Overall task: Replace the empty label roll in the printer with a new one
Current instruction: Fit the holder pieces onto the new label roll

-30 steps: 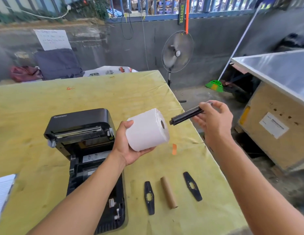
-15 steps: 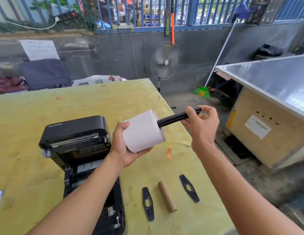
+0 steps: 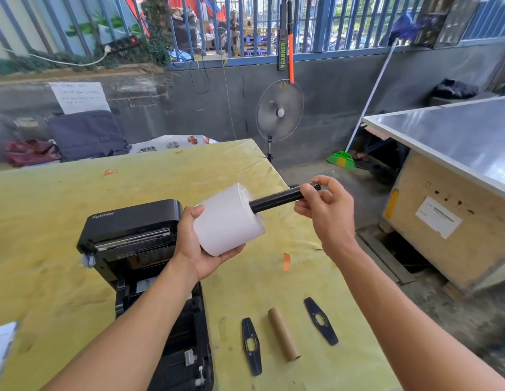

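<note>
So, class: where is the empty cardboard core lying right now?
The empty cardboard core lies on the yellow table near its front edge, between two black spindle guides, right of the open printer.

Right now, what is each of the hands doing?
Left hand: closed around the white label roll.
Right hand: fingertips pinching the black spindle, partly inside the roll.

Two bare forearms are seen, ending in the left hand (image 3: 202,244) and the right hand (image 3: 328,211). No sleeve, glove, watch, ring or band is worn on any part that is shown, from the lower edge of the view up to the fingertips. The fingernails are kept short and unpainted where they can be made out.
</note>
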Demonstrator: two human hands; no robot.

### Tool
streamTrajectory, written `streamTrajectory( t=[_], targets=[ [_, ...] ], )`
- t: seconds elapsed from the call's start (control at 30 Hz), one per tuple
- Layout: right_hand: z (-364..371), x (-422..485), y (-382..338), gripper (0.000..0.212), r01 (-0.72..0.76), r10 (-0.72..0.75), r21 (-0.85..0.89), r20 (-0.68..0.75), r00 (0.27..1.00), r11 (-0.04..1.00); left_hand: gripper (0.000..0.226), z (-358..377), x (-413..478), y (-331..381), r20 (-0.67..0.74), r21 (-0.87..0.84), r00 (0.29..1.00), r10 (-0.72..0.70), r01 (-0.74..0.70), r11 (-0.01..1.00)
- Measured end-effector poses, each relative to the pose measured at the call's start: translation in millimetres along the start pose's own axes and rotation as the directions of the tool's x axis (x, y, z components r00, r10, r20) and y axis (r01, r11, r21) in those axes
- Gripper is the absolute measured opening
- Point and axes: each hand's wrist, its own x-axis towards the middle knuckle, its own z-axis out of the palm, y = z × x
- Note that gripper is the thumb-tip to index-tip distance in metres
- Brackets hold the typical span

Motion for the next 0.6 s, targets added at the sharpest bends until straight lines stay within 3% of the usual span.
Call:
streamTrajectory(
  t=[0.17,0.33,0.47,0.6],
  targets=[
    [-3.4,2.3,-7.1,0.008,0.007,0.020,-0.152,0.171,0.985,0.988,0.047,4.1,-1.5,-6.4,-0.006,0.026,1.000,-0.013,0.013,1.000],
    [-0.2,-6.0,-0.9,0.010,-0.018,0.051,-0.195,0.167,0.985,0.981,0.045,18.2,-2.3,-18.9,0.006,0.068,1.000,-0.023,0.022,0.997],
    [-1.3,-16.0,5.7,0.035,-0.033,0.085,-0.249,0.204,0.975,0.968,0.047,29.2,-0.3,-24.1,0.005,0.135,0.999,-0.032,0.031,0.990],
    [-6.8,-19.0,12.3,0.030,-0.080,0.123,-0.215,0.194,0.973,0.973,0.047,33.5,3.2,-31.8,-0.002,0.187,0.999,-0.033,0.033,0.982]
  ],
)
